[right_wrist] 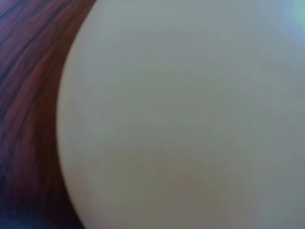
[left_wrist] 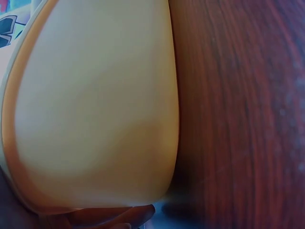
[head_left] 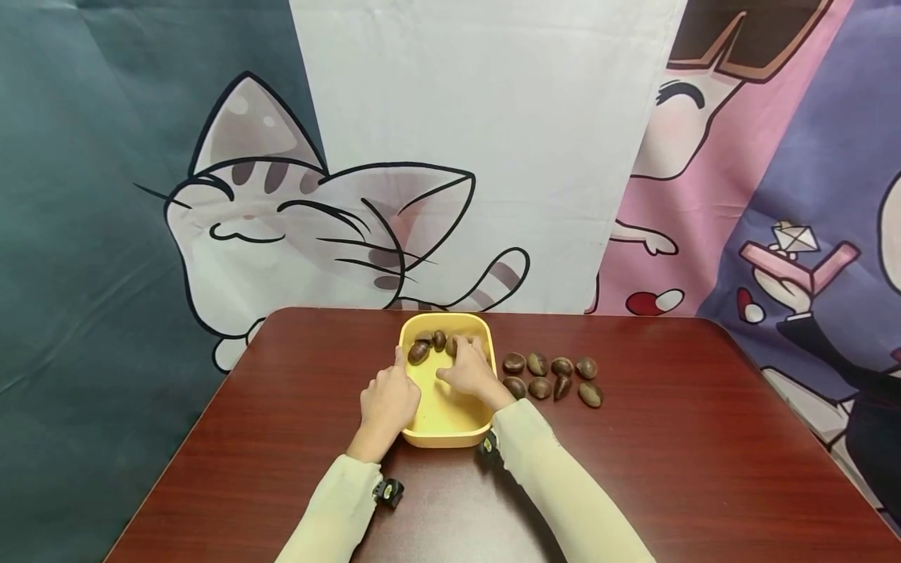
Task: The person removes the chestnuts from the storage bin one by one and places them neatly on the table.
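A yellow plastic box (head_left: 446, 439) stands on the table with several brown chestnuts (head_left: 418, 353) along its far end. My right hand (head_left: 468, 371) reaches inside it, fingers at a chestnut (head_left: 451, 346) by the far wall and thumb spread apart from them. Part of the row is hidden behind this hand. At the left side, my left hand (head_left: 389, 403) holds the box, one finger up at the rim. In the left wrist view, fingers (left_wrist: 138, 215) lie against the outside of the box wall (left_wrist: 95, 105). Only pale box wall (right_wrist: 167, 114) and table fill the right wrist view.
Just right of the box, several more chestnuts (head_left: 540, 387) lie in two rough rows on the dark red wooden table (head_left: 676, 453). Behind the table's far edge hangs a cloth backdrop (head_left: 486, 102) with cartoon cats. Each sleeve has a small black wrist camera (head_left: 389, 493).
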Motion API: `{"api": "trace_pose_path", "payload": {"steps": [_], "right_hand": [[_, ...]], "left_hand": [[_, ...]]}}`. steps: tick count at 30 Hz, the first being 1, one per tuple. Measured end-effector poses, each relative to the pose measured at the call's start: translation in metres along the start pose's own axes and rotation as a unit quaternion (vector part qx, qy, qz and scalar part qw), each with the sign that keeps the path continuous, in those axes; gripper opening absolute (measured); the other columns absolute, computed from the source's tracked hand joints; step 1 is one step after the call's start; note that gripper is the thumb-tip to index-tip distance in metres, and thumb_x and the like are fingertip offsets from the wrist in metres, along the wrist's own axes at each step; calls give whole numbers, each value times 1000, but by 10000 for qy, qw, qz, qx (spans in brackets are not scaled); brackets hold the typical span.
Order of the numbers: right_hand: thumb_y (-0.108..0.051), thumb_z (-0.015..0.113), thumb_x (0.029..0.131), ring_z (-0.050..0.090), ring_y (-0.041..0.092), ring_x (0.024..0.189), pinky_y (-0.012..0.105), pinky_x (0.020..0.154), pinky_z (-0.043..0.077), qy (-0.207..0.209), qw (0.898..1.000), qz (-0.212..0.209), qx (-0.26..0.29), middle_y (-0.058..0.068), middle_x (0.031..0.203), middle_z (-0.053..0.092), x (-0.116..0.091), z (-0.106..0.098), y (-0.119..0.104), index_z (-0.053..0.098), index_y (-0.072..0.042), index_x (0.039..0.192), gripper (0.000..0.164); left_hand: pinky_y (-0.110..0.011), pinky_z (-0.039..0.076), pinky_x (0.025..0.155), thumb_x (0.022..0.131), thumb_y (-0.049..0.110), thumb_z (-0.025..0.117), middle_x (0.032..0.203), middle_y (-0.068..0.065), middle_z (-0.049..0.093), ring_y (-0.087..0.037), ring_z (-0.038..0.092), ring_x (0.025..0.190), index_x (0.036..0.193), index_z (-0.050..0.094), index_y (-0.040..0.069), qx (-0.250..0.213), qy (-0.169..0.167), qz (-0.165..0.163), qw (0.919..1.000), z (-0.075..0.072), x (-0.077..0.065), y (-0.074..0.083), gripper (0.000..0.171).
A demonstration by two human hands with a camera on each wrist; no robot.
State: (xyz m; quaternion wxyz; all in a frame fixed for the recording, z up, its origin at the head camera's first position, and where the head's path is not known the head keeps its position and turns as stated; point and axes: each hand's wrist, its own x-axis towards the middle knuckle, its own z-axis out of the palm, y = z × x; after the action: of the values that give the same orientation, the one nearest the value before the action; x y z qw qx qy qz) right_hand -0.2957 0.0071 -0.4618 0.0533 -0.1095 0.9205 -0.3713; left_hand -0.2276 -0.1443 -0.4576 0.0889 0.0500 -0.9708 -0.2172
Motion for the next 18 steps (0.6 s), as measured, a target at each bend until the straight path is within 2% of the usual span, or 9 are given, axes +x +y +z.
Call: {"api": "trace_pose_path", "payload": {"steps": [6,11,13,16,18], "right_hand": [[-22,76,83,49,36,119,45,96,44,62,10000,33,35,23,140,36,0,1,-1,41,1,147,76],[-24,76,83,50,32,114,44,96,44,89,9999,84,-62,23,130,45,0,1,-1,47,5,138,68],[-24,77,83,50,32,113,44,96,43,83,9999,44,-114,23,127,48,0,2,-1,51,6,133,64],[-23,77,82,48,35,121,46,101,41,33,9998,-90,-185,22,133,47,0,2,-1,52,4,132,62],[-22,77,81,45,38,127,48,104,38,-24,9995,-226,-231,22,140,45,-1,2,0,51,1,137,66]], "left_hand": [[-42,40,45,92,13,40,71,-11,59,-27,53,52,152,37,2,8,-1,25,10000,0,0,0,61],[-41,39,45,92,13,40,67,-9,55,-25,50,50,153,36,2,3,-14,41,10000,1,-1,-1,61],[-42,40,45,92,13,40,69,-10,57,-27,52,52,152,37,2,40,14,43,10000,1,-1,0,61],[-44,42,46,92,14,41,74,-13,62,-30,57,56,152,38,2,49,33,10,10000,0,0,0,61],[-45,43,47,92,14,42,79,-15,65,-31,58,58,151,39,2,52,37,-27,10000,0,0,0,61]]}}
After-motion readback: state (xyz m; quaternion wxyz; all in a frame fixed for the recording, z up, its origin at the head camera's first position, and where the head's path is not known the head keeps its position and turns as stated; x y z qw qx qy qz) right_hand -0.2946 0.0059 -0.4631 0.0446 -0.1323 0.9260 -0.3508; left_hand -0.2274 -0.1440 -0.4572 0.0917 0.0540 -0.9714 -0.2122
